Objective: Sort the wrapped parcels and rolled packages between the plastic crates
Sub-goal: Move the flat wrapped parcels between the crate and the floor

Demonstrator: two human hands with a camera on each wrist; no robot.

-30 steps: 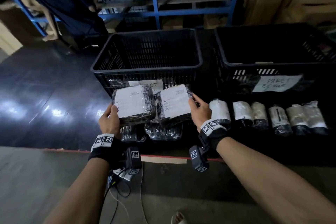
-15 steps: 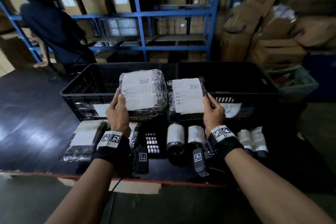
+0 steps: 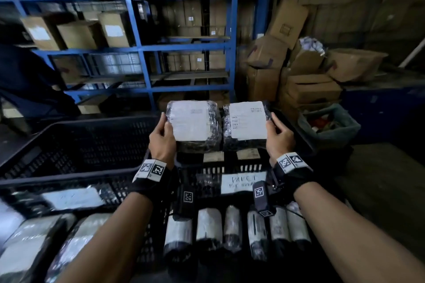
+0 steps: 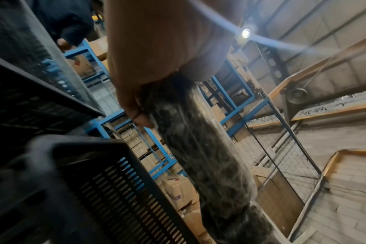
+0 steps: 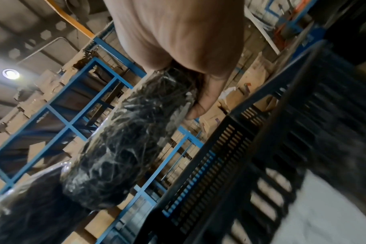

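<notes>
Your left hand (image 3: 161, 142) holds one wrapped parcel (image 3: 194, 125) by its left edge, fingers (image 4: 136, 105) curled under it and thumb on the white label. Your right hand (image 3: 279, 139) holds a second parcel (image 3: 247, 123) by its right edge in the same way, fingers (image 5: 201, 105) wrapped round the underside. The two parcels sit side by side in the air, inner edges nearly touching, both raised above the near rim of the right crate (image 3: 232, 169), the one with the handwritten paper sign (image 3: 242, 181) on its front wall. Two paper labels show inside that crate below your parcels. The left crate (image 3: 76, 147) stands just beside it, rims close together, its mesh floor open and dark.

Below your wrists, a row of rolled packages (image 3: 208, 228) lies along the front of the right crate. More flat parcels (image 3: 27, 243) lie at lower left, in front of the left crate. Behind the crates stand blue shelving (image 3: 142, 53) and stacked cardboard boxes (image 3: 308, 85).
</notes>
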